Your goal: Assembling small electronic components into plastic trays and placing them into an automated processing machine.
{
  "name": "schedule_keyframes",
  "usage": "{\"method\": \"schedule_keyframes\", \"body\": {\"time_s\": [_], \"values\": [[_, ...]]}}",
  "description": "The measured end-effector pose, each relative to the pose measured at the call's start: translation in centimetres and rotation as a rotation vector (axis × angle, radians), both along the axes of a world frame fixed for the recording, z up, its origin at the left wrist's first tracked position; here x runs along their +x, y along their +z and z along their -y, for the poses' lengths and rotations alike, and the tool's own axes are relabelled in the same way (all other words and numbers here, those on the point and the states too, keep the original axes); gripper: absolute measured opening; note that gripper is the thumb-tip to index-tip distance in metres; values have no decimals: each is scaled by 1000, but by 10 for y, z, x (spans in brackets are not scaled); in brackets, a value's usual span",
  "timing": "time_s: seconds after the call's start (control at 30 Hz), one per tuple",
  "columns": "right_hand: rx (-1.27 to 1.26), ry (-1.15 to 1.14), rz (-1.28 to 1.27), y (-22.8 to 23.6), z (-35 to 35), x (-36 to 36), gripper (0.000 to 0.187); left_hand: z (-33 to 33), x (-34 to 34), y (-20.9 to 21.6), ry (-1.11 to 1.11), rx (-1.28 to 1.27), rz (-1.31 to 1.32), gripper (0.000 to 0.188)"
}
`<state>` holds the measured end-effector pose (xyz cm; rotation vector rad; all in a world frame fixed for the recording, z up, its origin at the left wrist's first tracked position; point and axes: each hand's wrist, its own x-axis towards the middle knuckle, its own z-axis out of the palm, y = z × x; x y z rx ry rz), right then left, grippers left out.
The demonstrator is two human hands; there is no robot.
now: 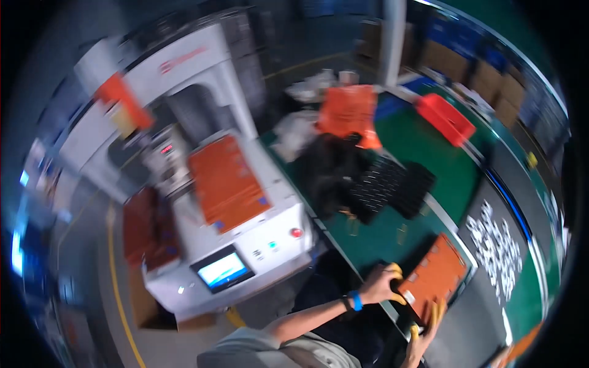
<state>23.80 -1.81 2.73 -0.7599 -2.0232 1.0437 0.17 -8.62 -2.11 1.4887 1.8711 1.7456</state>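
An orange-brown rectangular plate (435, 275) with notched edges lies tilted over the green table at the lower right. My left hand (381, 286), its fingertips covered in yellow, is closed on the plate's left corner; a blue band and a dark band circle that wrist. At the near edge, my right hand (428, 330) grips the plate with its fingers on top and the thumb low at the side. A small white patch shows on the plate near my left hand. What lies beneath the plate is hidden.
A white machine (279, 224) with a screen (222, 271) and red button (296, 233) stands left, bearing an orange-brown plate (227, 184). Black foam-like trays (392, 187), an orange bag (347, 110) and a red bin (445, 119) are on the green table (346, 242). Small white pieces (494, 248) lie on a grey belt.
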Motion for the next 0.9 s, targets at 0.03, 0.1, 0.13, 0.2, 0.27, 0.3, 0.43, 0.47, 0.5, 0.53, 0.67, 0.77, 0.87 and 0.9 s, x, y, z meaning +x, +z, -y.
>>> {"method": "schedule_keyframes", "body": {"time_s": [0.03,0.1,0.13,0.2,0.27,0.3,0.43,0.47,0.5,0.53,0.67,0.77,0.87,0.9], "values": [[344,-237,120,-1,8,-7,77,-2,1,-2,-30,-9,98,60],[76,-474,-230,-33,11,-20,67,3,-4,4,-67,-53,275,55],[-101,-540,-264,-69,-8,-1,67,5,-4,10,-21,-6,217,55],[-679,-191,-697,-14,17,-34,74,8,-5,22,-14,-32,348,57],[-874,-44,-886,59,52,-76,79,7,-5,33,-22,-69,363,57],[-885,-154,-930,59,51,-80,79,8,-4,37,-25,-86,374,56],[-891,-216,-929,1,3,-58,74,11,-4,37,-25,-99,339,51],[-916,-174,-891,-21,-26,-53,71,21,-10,38,-4,-108,324,49],[-921,-153,-871,-43,-53,-42,69,26,-13,36,5,-105,322,49],[-897,-159,-868,-60,-69,-25,67,24,-16,32,-62,-134,264,49],[-718,92,-919,7,-15,-45,77,113,-71,104,-16,-150,398,38],[-775,-100,-931,31,-26,-34,69,205,-148,79,618,430,554,21],[-579,-127,-1140,41,-35,-35,51,291,-187,81,939,144,628,43],[-511,-28,-1171,-1,-78,1,44,295,-197,84,944,115,694,45]]}}
